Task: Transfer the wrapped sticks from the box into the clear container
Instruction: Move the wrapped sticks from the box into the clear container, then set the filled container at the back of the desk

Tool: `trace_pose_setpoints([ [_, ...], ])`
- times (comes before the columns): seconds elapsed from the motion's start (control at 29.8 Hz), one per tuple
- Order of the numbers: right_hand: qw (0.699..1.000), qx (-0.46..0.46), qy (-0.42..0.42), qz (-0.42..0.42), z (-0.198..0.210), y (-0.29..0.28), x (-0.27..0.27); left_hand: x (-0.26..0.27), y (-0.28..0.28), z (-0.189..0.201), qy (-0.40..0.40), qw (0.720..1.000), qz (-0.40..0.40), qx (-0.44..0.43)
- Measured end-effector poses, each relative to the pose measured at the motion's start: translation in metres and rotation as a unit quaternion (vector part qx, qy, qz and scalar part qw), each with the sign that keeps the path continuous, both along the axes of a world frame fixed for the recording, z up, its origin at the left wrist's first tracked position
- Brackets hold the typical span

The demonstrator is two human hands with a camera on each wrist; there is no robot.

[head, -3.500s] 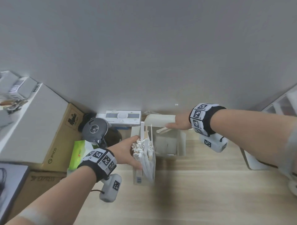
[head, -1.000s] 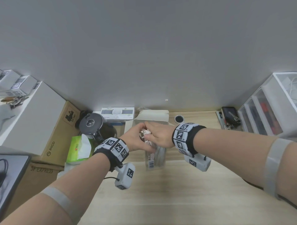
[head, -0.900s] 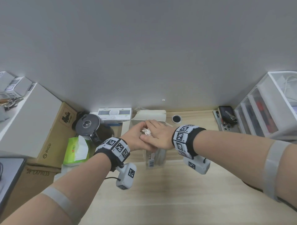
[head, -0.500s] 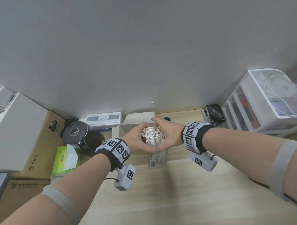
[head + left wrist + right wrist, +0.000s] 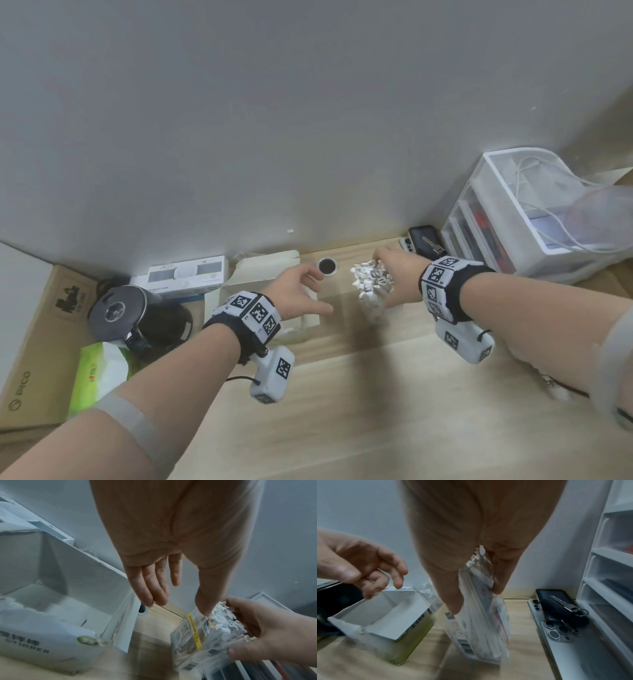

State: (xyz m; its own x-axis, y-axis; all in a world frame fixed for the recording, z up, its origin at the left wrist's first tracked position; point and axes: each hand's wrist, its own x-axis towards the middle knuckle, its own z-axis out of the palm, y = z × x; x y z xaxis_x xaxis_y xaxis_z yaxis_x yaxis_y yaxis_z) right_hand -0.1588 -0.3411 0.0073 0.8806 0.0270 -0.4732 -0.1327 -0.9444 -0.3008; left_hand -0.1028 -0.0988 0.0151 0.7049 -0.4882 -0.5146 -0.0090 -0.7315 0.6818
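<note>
- Since half a second ago, we note both hands have parted: the clear container (image 5: 371, 301) has shifted rightward with the right hand (image 5: 397, 277), away from the box (image 5: 270, 270).
- We record the right hand gripping the clear container from the side, thumb on one wall, fingers (image 5: 240, 654) round the other.
- We find the wrapped sticks (image 5: 368, 277) standing packed inside it, their crimped white ends rising above the rim (blur hides any count).
- We see the left hand (image 5: 298, 291) holding nothing, its fingers (image 5: 150, 586) loosely extended above the box's open top.
- We observe the box resting on the wooden desk (image 5: 342, 411), flap raised; its interior, as far as visible, shows white walls only.
- We log a phone (image 5: 556, 627) with keys (image 5: 565, 605) lying beside the drawer unit (image 5: 513, 219), to the right of the container.
</note>
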Motion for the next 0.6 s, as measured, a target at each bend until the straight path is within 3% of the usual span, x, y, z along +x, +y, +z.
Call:
trace_pose_setpoints([
  [0.2, 0.999, 0.006, -0.032, -0.037, -0.013, -0.019, 0.026, 0.021, -0.019, -0.008, 0.027, 0.999, 0.042, -0.014],
  [0.4, 0.998, 0.016, -0.021, -0.064, -0.034, -0.02, 0.047, 0.03, -0.071, -0.016, 0.057, 0.998, -0.008, 0.023],
  [0.6, 0.994, 0.045, -0.022, -0.095, -0.053, -0.036, 0.068, 0.04, -0.107, -0.025, 0.067, 0.998, 0.001, -0.006],
])
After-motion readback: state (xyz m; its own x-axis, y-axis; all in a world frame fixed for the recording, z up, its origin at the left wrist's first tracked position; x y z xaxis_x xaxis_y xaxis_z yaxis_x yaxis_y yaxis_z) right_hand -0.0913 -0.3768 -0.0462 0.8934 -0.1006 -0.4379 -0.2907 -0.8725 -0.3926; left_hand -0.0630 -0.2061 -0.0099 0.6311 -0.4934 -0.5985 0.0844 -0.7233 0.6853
